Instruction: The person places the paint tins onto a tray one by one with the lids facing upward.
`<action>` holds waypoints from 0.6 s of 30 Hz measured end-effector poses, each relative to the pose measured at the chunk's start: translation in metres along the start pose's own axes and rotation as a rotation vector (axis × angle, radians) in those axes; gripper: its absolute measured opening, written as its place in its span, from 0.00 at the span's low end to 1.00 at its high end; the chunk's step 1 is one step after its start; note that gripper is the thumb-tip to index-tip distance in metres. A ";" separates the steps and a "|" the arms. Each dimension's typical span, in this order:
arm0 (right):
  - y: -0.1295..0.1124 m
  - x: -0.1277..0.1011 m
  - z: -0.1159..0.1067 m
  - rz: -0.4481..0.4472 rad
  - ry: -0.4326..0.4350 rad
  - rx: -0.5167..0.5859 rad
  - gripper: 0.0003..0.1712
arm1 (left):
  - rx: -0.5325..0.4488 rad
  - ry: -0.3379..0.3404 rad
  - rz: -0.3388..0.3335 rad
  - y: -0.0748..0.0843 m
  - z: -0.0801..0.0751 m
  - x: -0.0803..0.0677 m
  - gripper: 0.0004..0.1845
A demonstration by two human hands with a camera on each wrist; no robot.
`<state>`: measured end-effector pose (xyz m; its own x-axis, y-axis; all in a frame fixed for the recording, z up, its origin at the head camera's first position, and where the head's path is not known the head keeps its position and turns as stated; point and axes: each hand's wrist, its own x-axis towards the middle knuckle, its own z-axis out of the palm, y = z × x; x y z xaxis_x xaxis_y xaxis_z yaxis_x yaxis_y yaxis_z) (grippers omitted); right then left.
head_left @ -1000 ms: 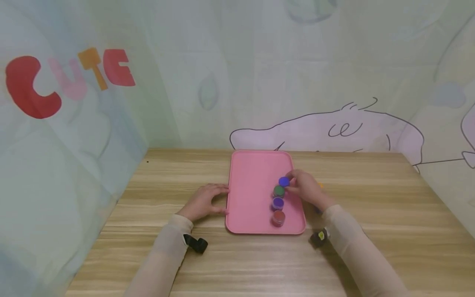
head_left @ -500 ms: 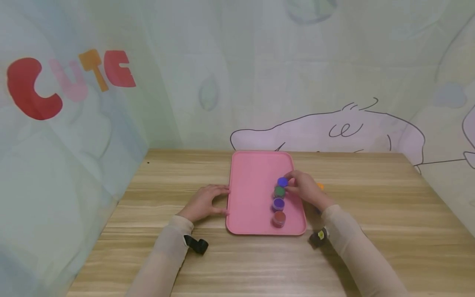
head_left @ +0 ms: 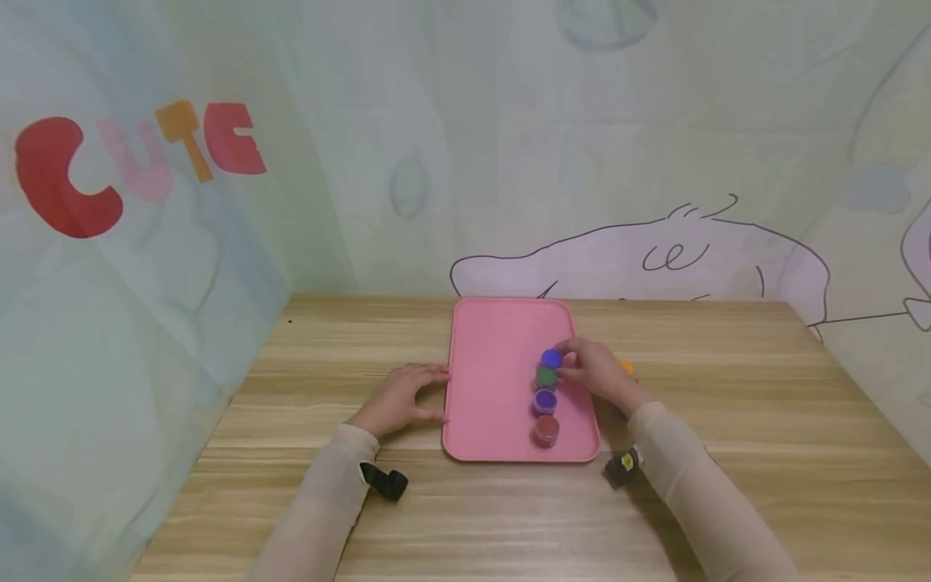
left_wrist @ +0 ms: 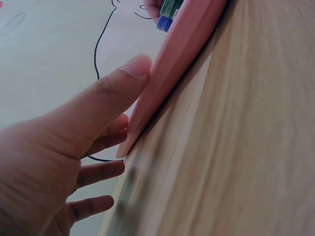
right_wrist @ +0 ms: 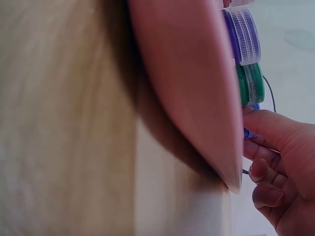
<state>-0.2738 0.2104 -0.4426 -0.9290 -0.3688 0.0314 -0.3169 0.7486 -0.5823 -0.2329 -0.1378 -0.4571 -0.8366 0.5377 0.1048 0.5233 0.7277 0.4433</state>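
Note:
On a pink tray, small lidded paint pots form a column: red-brown nearest, then purple, green and blue. My right hand pinches the blue pot at the far end; in the right wrist view the fingers partly cover that pot, just beyond the green one. At the tray's left edge rests my left hand, thumb and fingers spread. The left wrist view has its thumb against the tray's outer wall.
Partly hidden behind the right wrist, an orange item lies on the wooden table. A dark blue item shows beneath that same wrist. A printed cloth hangs behind and to the left of the table.
The blue pot has shifted slightly left, into line with the green one, with my right hand on it. My left hand stays at the tray's edge.

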 end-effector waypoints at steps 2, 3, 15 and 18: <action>-0.001 0.000 0.000 0.000 0.000 0.000 0.19 | 0.002 0.002 0.002 0.000 0.000 0.000 0.38; -0.001 -0.001 0.000 0.000 -0.001 0.000 0.19 | 0.004 0.002 0.004 0.001 0.000 0.000 0.38; -0.001 -0.007 -0.007 0.008 0.022 0.008 0.21 | -0.001 0.000 0.005 0.000 0.000 0.000 0.38; 0.001 -0.008 -0.008 0.000 0.035 -0.016 0.20 | 0.004 0.003 0.010 0.000 0.000 0.000 0.38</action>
<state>-0.2683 0.2189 -0.4370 -0.9350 -0.3495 0.0596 -0.3194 0.7575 -0.5694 -0.2330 -0.1377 -0.4574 -0.8317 0.5438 0.1117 0.5322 0.7238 0.4391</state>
